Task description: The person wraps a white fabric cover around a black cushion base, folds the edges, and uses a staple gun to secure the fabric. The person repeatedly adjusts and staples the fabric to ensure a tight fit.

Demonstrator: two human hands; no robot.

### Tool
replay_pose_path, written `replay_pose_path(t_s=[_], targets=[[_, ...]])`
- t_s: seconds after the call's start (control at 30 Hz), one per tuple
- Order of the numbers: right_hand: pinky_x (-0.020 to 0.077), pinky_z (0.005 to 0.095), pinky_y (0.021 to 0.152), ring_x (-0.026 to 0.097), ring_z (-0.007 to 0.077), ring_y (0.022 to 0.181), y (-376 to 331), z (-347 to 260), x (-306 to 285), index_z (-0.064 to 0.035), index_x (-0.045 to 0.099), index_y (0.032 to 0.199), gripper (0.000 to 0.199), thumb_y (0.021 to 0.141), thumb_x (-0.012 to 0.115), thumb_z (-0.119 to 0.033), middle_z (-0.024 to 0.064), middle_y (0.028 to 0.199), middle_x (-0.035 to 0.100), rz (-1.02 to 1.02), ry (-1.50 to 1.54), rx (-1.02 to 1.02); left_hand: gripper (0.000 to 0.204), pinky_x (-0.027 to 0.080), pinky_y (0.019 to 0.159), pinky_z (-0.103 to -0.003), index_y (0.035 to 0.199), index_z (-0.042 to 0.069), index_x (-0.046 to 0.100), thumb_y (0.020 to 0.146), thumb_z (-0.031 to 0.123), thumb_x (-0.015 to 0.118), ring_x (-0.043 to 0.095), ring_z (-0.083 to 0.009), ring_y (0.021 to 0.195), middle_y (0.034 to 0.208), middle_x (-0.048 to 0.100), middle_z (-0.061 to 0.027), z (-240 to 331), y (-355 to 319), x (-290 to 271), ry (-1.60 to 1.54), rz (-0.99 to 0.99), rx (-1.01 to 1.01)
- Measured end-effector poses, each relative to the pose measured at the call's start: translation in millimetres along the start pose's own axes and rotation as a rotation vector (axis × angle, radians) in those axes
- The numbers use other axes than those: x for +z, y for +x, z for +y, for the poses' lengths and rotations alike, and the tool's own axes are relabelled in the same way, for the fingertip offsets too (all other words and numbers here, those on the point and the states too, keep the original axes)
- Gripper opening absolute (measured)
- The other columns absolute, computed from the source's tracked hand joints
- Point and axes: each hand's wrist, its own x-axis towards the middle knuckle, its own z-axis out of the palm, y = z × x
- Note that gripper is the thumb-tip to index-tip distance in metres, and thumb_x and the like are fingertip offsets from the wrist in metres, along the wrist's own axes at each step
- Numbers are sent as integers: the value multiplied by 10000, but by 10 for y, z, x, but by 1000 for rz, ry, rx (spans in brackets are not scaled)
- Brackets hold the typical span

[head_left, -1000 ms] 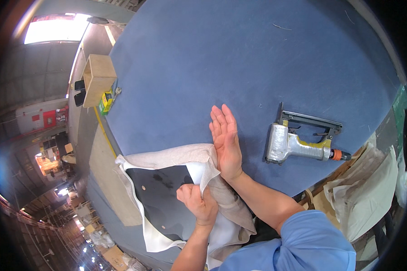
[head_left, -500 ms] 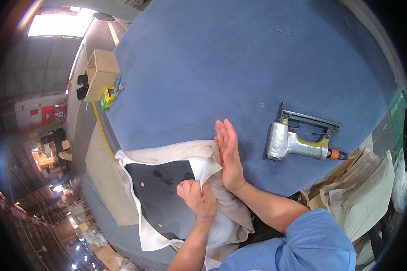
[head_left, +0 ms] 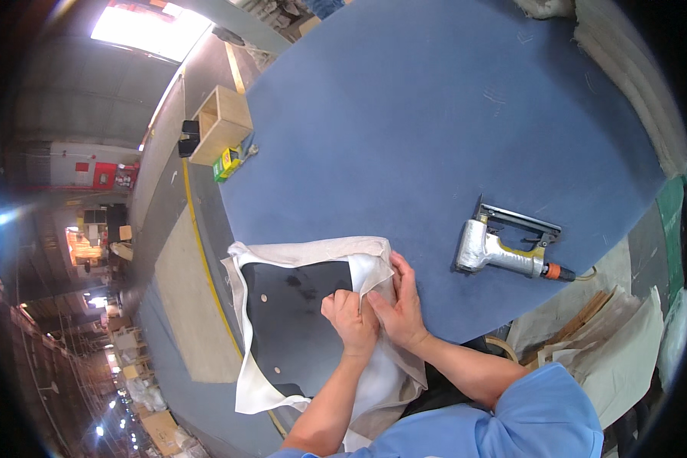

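A padded panel lies with its black board point(head_left: 298, 328) facing up and two small round holes showing in it. Light beige fabric point(head_left: 309, 250) with a white backing layer point(head_left: 256, 393) wraps over its edges. My left hand point(head_left: 351, 324) is closed over the fabric's folded edge, pulling it onto the board near the right side. Against the panel's right side, my right hand point(head_left: 406, 311) has its fingers around the outer edge and its thumb pressed on the same fold beside the left hand. To the right, a silver staple gun point(head_left: 504, 250) rests on the blue table.
The blue-covered table point(head_left: 404, 137) extends away from me. An open wooden box point(head_left: 225, 126) stands at its far left edge, with a green and yellow carton point(head_left: 227, 164) beside it. Fabric pieces point(head_left: 618, 343) are stacked at the right. An orange hose fitting point(head_left: 561, 272) joins the staple gun.
My right hand went from flat and upright against the panel's side to curled around its edge, thumb on the fold. My left hand keeps its grip. The whole view has shifted slightly.
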Motion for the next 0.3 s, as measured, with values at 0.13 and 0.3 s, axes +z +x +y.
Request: replay_pose_path(t_s=[0.13, 0.3], targets=[[422, 473, 1087, 544, 380, 1255, 213, -147, -42, 66, 595, 1095, 297, 928, 678, -165, 274, 1456, 432, 70, -508, -83, 207, 333, 804, -431, 759, 69, 602, 906, 204, 659, 452, -286, 844, 826, 528, -62, -59, -31, 22, 49, -4, 12], [316, 538, 1141, 440, 388, 1358, 525, -170, 197, 29, 641, 998, 269, 904, 721, -210, 234, 1508, 421, 38, -479, -98, 214, 334, 799, -434, 793, 91, 626, 949, 236, 646, 452, -275, 849, 840, 533, -54, -88, -21, 61, 102, -1, 23]])
